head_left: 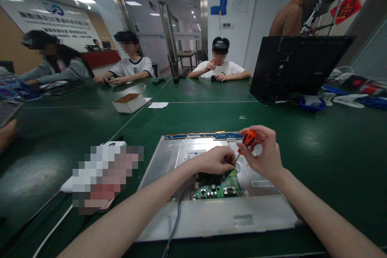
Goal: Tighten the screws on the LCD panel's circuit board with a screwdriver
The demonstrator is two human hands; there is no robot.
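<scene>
My right hand (267, 155) is closed round the orange and black handle of a screwdriver (249, 138). Its shaft slants down and left to the upper edge of a green circuit board (217, 190). Beside the tip, my left hand (215, 160) has its fingers curled and pinched together; whatever they may hold is hidden. The board lies on the silver metal back of a flat display panel (160, 161), partly covered by my left hand. A narrow blue circuit strip (193, 136) runs along the panel's far edge. A grey cable (178, 213) comes off the board's left side.
Left of the panel lie a pixelated phone-like object (105, 185) and white cables on the green table (332, 149). Farther off are an open white box (129, 104), paper (158, 105) and a black monitor (296, 68). Several people are across the table; another hand (8, 133) holds a phone at left.
</scene>
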